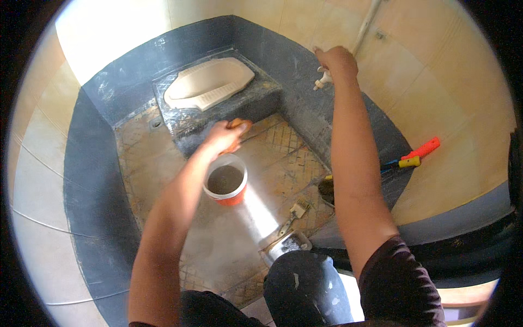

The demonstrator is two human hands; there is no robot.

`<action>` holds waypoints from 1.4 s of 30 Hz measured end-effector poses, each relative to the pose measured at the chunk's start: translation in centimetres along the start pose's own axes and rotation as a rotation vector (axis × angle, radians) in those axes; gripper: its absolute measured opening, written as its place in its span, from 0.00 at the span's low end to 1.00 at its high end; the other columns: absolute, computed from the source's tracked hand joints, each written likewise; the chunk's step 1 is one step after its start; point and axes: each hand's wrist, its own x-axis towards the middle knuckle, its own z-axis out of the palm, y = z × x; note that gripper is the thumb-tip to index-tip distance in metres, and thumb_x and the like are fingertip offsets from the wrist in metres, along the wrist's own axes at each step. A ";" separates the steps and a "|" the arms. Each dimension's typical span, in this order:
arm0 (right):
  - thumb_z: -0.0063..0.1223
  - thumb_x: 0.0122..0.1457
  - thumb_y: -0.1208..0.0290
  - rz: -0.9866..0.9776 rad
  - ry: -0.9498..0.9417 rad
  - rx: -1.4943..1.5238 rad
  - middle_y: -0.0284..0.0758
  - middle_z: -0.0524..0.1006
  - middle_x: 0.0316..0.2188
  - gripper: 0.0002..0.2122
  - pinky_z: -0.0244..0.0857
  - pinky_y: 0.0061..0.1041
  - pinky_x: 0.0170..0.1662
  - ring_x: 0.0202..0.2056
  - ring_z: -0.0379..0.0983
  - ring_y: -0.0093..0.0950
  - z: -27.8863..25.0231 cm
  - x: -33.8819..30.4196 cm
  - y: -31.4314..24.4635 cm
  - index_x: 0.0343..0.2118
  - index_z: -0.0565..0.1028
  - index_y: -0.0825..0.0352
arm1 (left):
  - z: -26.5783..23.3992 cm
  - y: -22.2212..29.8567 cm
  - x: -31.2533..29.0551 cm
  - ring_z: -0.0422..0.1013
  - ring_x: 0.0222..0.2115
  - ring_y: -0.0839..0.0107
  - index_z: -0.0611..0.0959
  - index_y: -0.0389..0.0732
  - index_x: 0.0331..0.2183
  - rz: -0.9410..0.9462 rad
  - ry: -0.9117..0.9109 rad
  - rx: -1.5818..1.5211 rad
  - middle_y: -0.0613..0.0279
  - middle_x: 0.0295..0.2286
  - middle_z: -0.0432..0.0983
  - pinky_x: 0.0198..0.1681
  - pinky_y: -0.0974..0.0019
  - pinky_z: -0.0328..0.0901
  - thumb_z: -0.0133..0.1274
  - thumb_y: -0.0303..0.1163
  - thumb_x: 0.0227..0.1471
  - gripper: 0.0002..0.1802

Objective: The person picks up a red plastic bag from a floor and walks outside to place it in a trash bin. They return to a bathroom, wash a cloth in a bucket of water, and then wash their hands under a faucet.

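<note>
My left hand [220, 139] is closed round an orange-brown sponge [238, 124], just above and behind a bucket. The bucket [232, 200], orange-red with a white rim, stands on the tiled floor with murky grey liquid inside. Up at the right wall, my right hand [339, 62] is closed at a white tap [323, 82]; the wrist and fingers partly hide the grip. The tap's spout points down to the left. Behind the bucket, a cream squat toilet pan [210, 84] is set in a raised dark step.
A paintbrush [297, 211] lies across a metal tray [289, 245] near my knee. Tools with red [424, 148] and yellow handles [409, 162] lean by the right wall. A floor drain [156, 123] is left of the step. Dark-coated lower walls surround the floor.
</note>
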 end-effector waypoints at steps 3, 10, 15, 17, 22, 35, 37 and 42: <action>0.59 0.56 0.57 0.076 -0.300 -0.102 0.49 0.81 0.39 0.20 0.76 0.31 0.29 0.32 0.82 0.38 2.8 3.6 2.1 0.42 0.80 0.71 | 7.1 1.5 5.1 0.74 0.23 0.71 0.78 0.37 0.41 0.101 -0.076 -0.215 0.59 0.27 0.76 0.23 0.62 0.69 0.55 0.44 0.61 0.18; 0.56 0.46 0.82 -0.243 -0.509 -0.060 0.39 0.82 0.37 0.17 0.75 0.31 0.35 0.36 0.79 0.29 2.9 7.2 7.2 0.41 0.82 0.62 | 18.2 3.6 13.6 0.69 0.19 0.65 0.80 0.40 0.36 0.073 -0.250 -0.468 0.60 0.20 0.72 0.21 0.57 0.64 0.53 0.50 0.59 0.20; 0.58 0.46 0.80 -0.336 -0.285 -0.104 0.42 0.79 0.41 0.18 0.70 0.37 0.46 0.43 0.76 0.39 3.6 4.8 7.4 0.43 0.80 0.61 | 20.8 3.8 14.9 0.69 0.16 0.62 0.77 0.42 0.30 0.081 -0.233 -0.569 0.58 0.19 0.70 0.17 0.54 0.64 0.51 0.50 0.60 0.20; 0.58 0.48 0.76 -0.319 0.483 -0.059 0.46 0.76 0.46 0.18 0.64 0.42 0.52 0.50 0.71 0.45 5.8 -1.1 5.8 0.45 0.77 0.65 | 20.6 2.5 16.4 0.71 0.17 0.58 0.78 0.39 0.31 0.087 -0.198 -0.519 0.52 0.21 0.73 0.18 0.52 0.65 0.51 0.50 0.59 0.22; 0.57 0.54 0.65 0.217 0.731 0.329 0.49 0.72 0.51 0.21 0.56 0.48 0.59 0.55 0.64 0.52 16.2 -8.0 3.2 0.48 0.73 0.72 | 20.1 -1.2 19.7 0.79 0.26 0.45 0.82 0.27 0.38 0.206 0.302 -0.114 0.33 0.31 0.80 0.26 0.47 0.71 0.52 0.54 0.56 0.33; 0.54 0.62 0.48 0.857 -0.332 1.457 0.38 0.78 0.34 0.22 0.70 0.41 0.40 0.35 0.75 0.37 25.3 -11.4 7.9 0.39 0.74 0.67 | 17.4 -1.0 12.9 0.77 0.38 0.41 0.81 0.27 0.43 0.307 0.127 0.555 0.30 0.41 0.78 0.44 0.46 0.70 0.38 0.65 0.59 0.44; 0.50 0.63 0.49 0.872 -0.382 1.761 0.38 0.77 0.33 0.20 0.71 0.41 0.40 0.35 0.75 0.37 24.9 -10.5 7.2 0.37 0.74 0.67 | 17.4 -1.7 14.5 0.77 0.39 0.40 0.81 0.28 0.42 0.396 0.213 0.615 0.30 0.41 0.77 0.48 0.44 0.68 0.41 0.63 0.58 0.41; 0.44 0.64 0.59 0.950 -0.225 1.849 0.39 0.77 0.32 0.14 0.72 0.40 0.43 0.36 0.75 0.37 24.1 -10.6 7.1 0.37 0.74 0.67 | 16.5 -1.6 12.8 0.75 0.43 0.38 0.82 0.29 0.40 0.532 0.258 0.519 0.31 0.39 0.78 0.51 0.44 0.66 0.54 0.46 0.55 0.26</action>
